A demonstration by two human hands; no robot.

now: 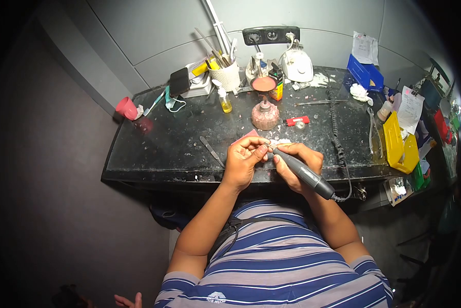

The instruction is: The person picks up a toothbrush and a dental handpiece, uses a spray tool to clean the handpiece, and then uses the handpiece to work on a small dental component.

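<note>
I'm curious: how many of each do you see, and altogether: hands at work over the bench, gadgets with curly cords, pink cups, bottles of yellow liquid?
Working hands: 2, left hand and right hand
Corded handpiece: 1
Pink cup: 1
Yellow-liquid bottle: 1
Total: 5

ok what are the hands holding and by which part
The right hand grips the dark handpiece near its front; the left hand pinches something too small to identify.

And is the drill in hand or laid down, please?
In hand: the right hand grips the drill, tip towards the left hand. Whether it's running, I cannot tell.
</note>
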